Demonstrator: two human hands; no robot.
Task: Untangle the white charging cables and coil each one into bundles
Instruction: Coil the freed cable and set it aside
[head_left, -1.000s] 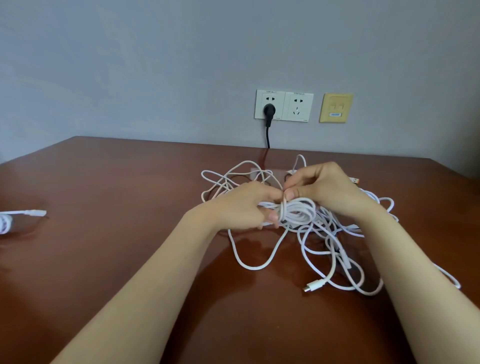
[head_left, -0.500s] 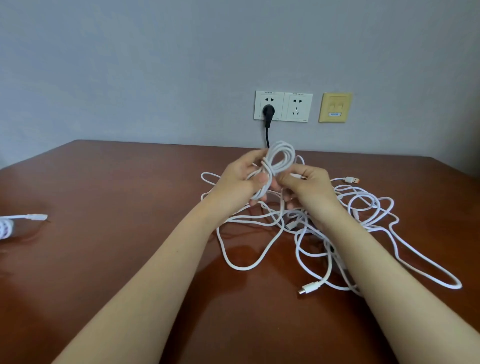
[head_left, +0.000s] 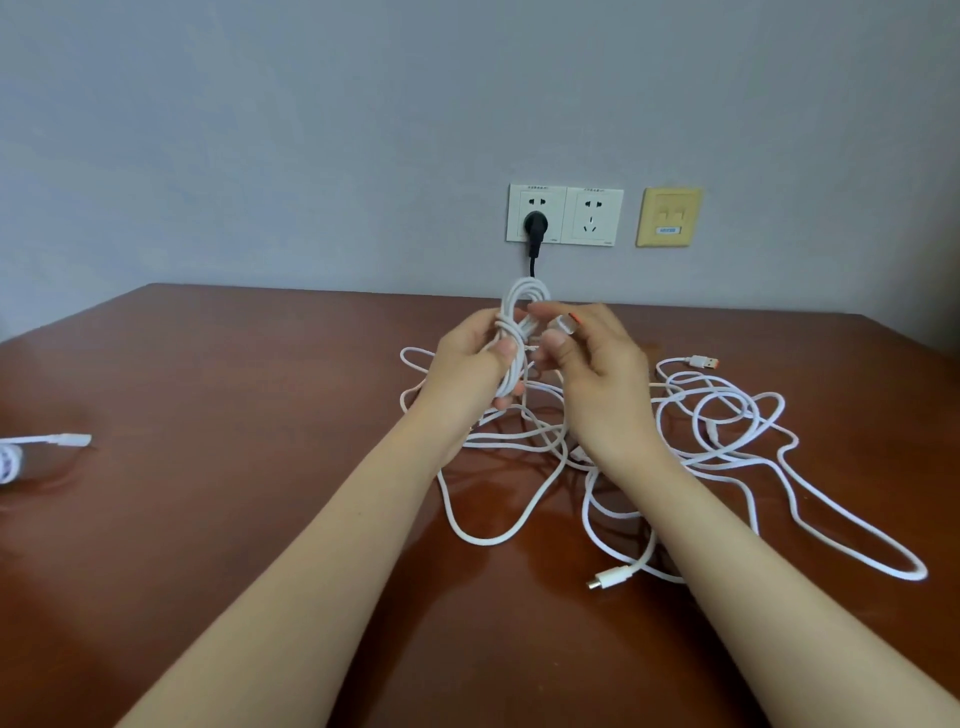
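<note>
Table: brown polished wood (head_left: 234, 415), set against a grey-blue wall, with the white cables lying on its middle and right part.
Wall: a double socket (head_left: 565, 215) with a black plug (head_left: 535, 226) in its left half, and a yellow plate (head_left: 668, 216) just beside it.
Done so far: one small bundle (head_left: 8, 460) lies at the far left edge of the table, well apart from the rest. It is cut off by the frame, so I judge it finished but cannot be sure.
In hand: a second cable is gathered into a narrow upright coil (head_left: 522, 306), raised above the table. It looks nearly wound, with only its tail to tuck in.
Left hand: the left hand (head_left: 478, 364) grips the coil round its lower part, thumb across the strands.
Right hand: the right hand (head_left: 597, 374) pinches the plug end (head_left: 563, 326) between thumb and forefinger, just beside the coil. The plug is slightly blurred.
Left to do: a loose heap (head_left: 727, 415) is spread under and to the right of the hands. How many cables it holds I cannot tell.
Loose ends: an orange-tipped plug (head_left: 704, 362) lies at the far side of the heap, and a small plug (head_left: 613, 577) at the near side.
Look of the cable: thin, white, round and limp, falling in wide loops that cross one another many times.
Progress: roughly midway, by my reckoning.
</note>
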